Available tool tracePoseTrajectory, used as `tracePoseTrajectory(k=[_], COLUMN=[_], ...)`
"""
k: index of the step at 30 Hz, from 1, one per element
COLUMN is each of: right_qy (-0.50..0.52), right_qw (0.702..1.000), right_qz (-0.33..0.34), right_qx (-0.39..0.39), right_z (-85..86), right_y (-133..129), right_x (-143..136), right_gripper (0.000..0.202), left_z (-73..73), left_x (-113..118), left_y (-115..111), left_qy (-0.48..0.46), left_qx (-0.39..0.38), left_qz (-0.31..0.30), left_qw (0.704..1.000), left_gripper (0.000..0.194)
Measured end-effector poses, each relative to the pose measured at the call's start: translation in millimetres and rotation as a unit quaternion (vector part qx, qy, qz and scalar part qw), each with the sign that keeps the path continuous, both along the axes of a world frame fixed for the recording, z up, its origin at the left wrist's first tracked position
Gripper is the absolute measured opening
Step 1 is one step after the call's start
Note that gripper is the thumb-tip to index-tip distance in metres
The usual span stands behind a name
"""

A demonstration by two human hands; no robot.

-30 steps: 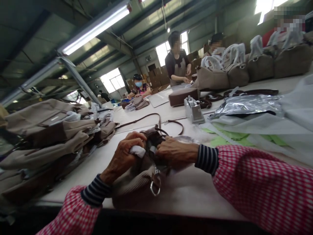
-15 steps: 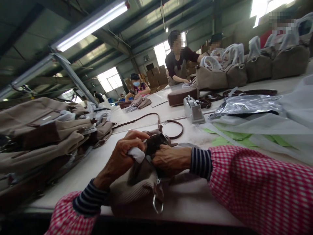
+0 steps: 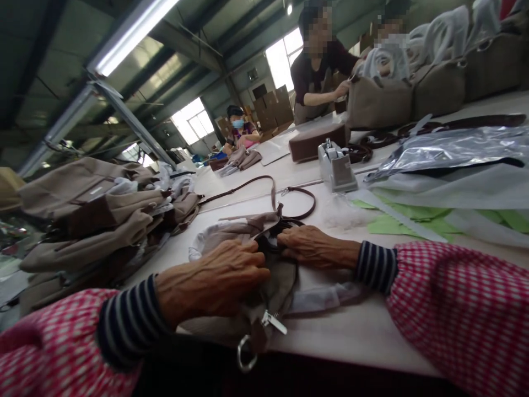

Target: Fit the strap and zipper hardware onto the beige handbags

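Note:
A taupe ribbed handbag (image 3: 285, 284) lies unzipped on the table in front of me. My left hand (image 3: 215, 278) is closed over the near-left edge of its opening, fingers curled. On the other side my right hand (image 3: 318, 245) pinches the right edge of the opening; its fingertips are partly hidden in the dark interior. A silver zipper pull (image 3: 274, 322) and a metal ring (image 3: 247, 355) hang at the bag's near end. White wrapping (image 3: 200, 240) covers a handle on the left, and another wrapped handle (image 3: 326, 298) lies to the right. A brown strap (image 3: 252, 181) loops out behind the bag.
Piled handbags (image 3: 91, 193) stand at the left. Ahead are a tape dispenser (image 3: 336, 168), a brown box-like piece (image 3: 318, 141) and silver plastic film (image 3: 463, 149). Green sheets (image 3: 413, 218) lie at right. Upright bags (image 3: 380, 102) line the back, where a co-worker (image 3: 322, 71) stands.
My left hand has come off the white-wrapped handle and moved down onto the opening's edge. My right hand has drawn back from deep inside the bag to its right edge. The view has shifted.

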State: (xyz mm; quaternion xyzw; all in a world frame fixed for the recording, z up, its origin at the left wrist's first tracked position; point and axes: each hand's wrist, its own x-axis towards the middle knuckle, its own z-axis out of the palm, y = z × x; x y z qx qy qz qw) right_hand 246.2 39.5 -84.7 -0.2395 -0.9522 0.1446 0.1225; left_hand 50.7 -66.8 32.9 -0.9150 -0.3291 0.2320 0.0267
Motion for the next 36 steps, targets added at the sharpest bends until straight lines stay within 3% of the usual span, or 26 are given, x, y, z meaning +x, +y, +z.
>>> tracePoseTrajectory(k=[3, 6, 9, 13, 17, 21, 25, 30, 34, 36], right_qy=[0.002, 0.005, 0.01, 0.017, 0.013, 0.011, 0.011, 0.024, 0.075, 0.088], right_qw=[1.0, 1.0, 1.0, 1.0, 1.0, 1.0, 1.0, 1.0, 0.995, 0.991], right_qz=[-0.003, -0.006, -0.006, 0.001, -0.007, -0.008, -0.007, -0.002, 0.041, 0.086], right_qx=[-0.012, -0.009, -0.003, -0.004, -0.003, -0.002, 0.002, -0.01, -0.054, -0.061], right_z=[4.9, 5.7, 3.5, 2.3, 5.4, 6.8, 5.8, 4.8, 0.8, -1.6], right_y=[-1.5, -2.2, -1.0, 0.4, -1.4, -2.8, -2.9, -2.9, 1.7, 5.3], right_x=[2.3, 2.8, 2.0, 2.0, 2.5, 1.5, 0.4, 2.9, 8.2, 10.2], right_gripper=[0.012, 0.012, 0.013, 0.014, 0.015, 0.014, 0.013, 0.013, 0.013, 0.011], left_z=[-17.6, -24.6, -18.0, -7.8, -18.4, -31.3, -27.2, -20.3, -22.7, -16.7], left_x=[-9.9, -15.5, -15.8, -17.4, -22.1, -25.0, -22.0, -19.2, -23.9, -28.0], left_y=[8.2, 10.9, 5.4, -4.3, -1.7, 5.1, 7.8, 7.2, 10.1, 14.3], left_qy=[0.051, 0.063, 0.052, 0.021, 0.056, 0.059, 0.055, 0.056, 0.08, 0.068], left_qx=[0.04, 0.048, 0.028, 0.023, 0.024, -0.006, -0.032, -0.009, 0.005, 0.006], left_qz=[-0.007, 0.001, 0.015, 0.01, 0.013, -0.029, -0.049, -0.034, -0.048, -0.06], left_qw=[0.998, 0.997, 0.998, 0.999, 0.998, 0.998, 0.997, 0.998, 0.996, 0.996], left_gripper=[0.031, 0.029, 0.02, 0.031, 0.023, 0.014, 0.015, 0.03, 0.02, 0.018])
